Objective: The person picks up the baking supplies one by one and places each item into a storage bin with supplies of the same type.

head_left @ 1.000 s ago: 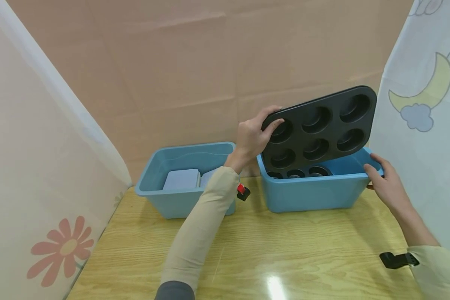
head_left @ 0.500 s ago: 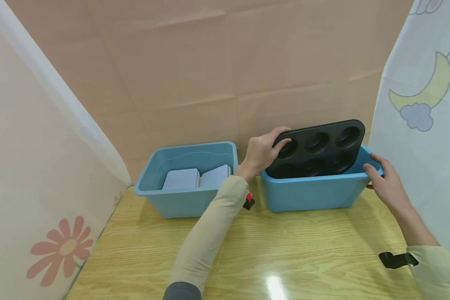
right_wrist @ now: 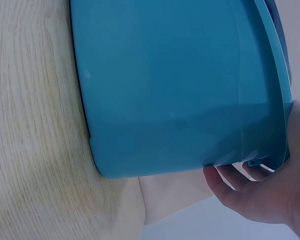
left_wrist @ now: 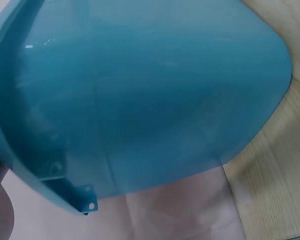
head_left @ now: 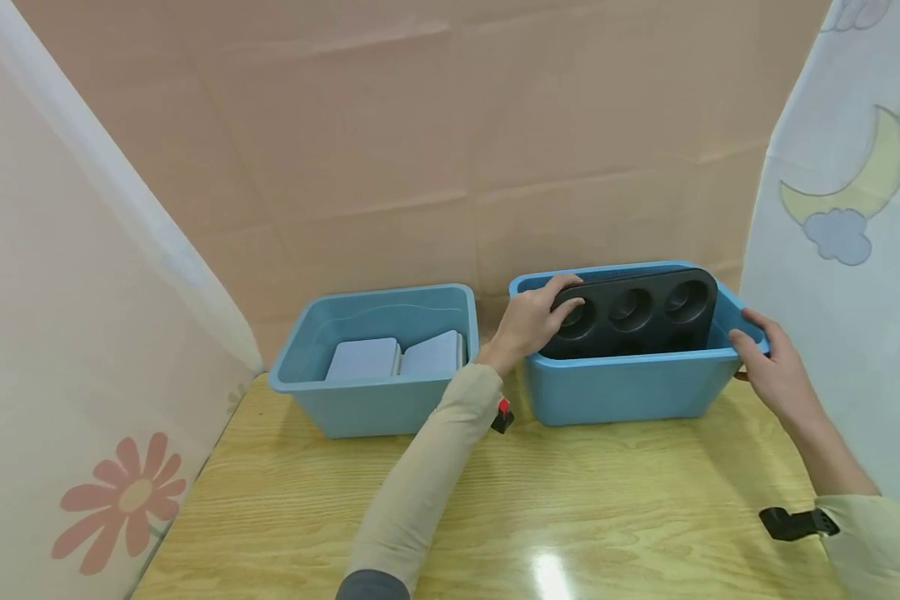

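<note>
Two blue bins sit side by side on the wooden table (head_left: 570,500); work is at the right bin (head_left: 630,387). Left hand (head_left: 528,321) grips the near left corner of a black muffin tin (head_left: 637,312), thumb over the rim, fingers curled behind. Right hand (head_left: 768,375) holds the right bin's rim at its right end, fingers hooked under the lip in the right wrist view (right_wrist: 250,195).

Tin stands tilted inside the right bin, lower half hidden below the front wall, top row of three cups showing above it. Whether its lower edge touches the bin floor cannot be told.

Step in hand, as judged: lowering the tin into the bin, nearly seated. Next move likely calls for laying it flat without jamming against the walls, then letting go, the right hand steadying the bin.

Tin: dark, matte, rigid, round cups, rounded corners.

Left bin (head_left: 375,367) holds two grey-blue flat blocks (head_left: 397,358).
</note>
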Demonstrator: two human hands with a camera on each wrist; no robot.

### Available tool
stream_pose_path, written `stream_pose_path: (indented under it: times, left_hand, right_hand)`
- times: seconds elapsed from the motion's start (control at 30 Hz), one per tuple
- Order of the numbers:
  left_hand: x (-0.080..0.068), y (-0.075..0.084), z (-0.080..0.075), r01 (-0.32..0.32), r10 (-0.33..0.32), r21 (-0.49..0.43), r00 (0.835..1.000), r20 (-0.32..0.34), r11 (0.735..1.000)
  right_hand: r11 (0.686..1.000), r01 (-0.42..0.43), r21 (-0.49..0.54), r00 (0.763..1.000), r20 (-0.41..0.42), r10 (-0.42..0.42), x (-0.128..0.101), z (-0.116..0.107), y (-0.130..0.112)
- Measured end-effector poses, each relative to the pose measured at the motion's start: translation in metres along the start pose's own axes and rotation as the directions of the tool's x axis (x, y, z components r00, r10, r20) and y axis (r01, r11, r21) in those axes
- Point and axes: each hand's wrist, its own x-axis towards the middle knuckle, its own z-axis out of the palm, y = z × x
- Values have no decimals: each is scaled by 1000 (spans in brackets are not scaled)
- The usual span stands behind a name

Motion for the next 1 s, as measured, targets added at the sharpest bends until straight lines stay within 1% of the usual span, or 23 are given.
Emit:
stream_pose_path:
  times: [0.07, 0.1, 0.2, 0.27, 0.37, 0.47, 0.53, 0.6, 0.7, 0.77, 0.83, 0.87, 1.0]
  left_hand:
    - [-2, 2, 2, 46, -45, -7, 995, 84, 999]
    - [-2, 3, 3, 69, -68, -9, 990, 126, 998]
    - [-2, 6, 4, 132, -129, 2, 963, 236, 991]
    - [0, 7, 4, 158, -156, 16, 945, 288, 987]
    - [1, 8, 3, 197, -197, 35, 919, 341, 980]
    - [3, 9, 2, 244, -251, 67, 893, 374, 968]
    - [4, 10, 1, 246, -278, 130, 882, 380, 960]
    - [5, 11, 1, 229, -300, 224, 878, 372, 947]
    - [6, 11, 1, 192, -323, 362, 880, 347, 912]
    - [5, 11, 0, 186, -339, 410, 878, 339, 893]
    - [3, 11, -1, 185, -341, 422, 880, 331, 887]
    - [3, 10, -1, 183, -336, 420, 884, 326, 889]
    - [1, 8, -6, 176, -305, 390, 904, 299, 904]
  right_hand:
    - [1000, -3, 3, 1000, 3, 3, -1, 0, 1]
    - [1000, -3, 5, 1000, 5, 3, -2, 1, 1]
    - [1000, -3, 5, 1000, 4, 3, -1, 1, 1]
    - [1000, -1, 4, 1000, 1, 1, -1, 1, 0]
    - [1000, -2, 0, 1000, -3, 2, 0, 0, -1]
    - [1000, -2, -4, 1000, 3, 2, 1, 1, -1]
    - [1000, -4, -4, 1000, 4, 4, 1, 1, -1]
    - [1000, -6, -4, 1000, 6, 6, 1, 0, 0]
    - [1000, -8, -6, 1000, 6, 8, 1, -1, 1]
    - [1000, -9, -7, 1000, 6, 10, 0, -1, 1]
    - [1000, -9, -6, 1000, 5, 9, 0, -2, 1]
    - [1000, -8, -4, 1000, 5, 8, 0, -1, 1]
    - [1000, -3, -2, 1000, 10, 3, 0, 0, 1]
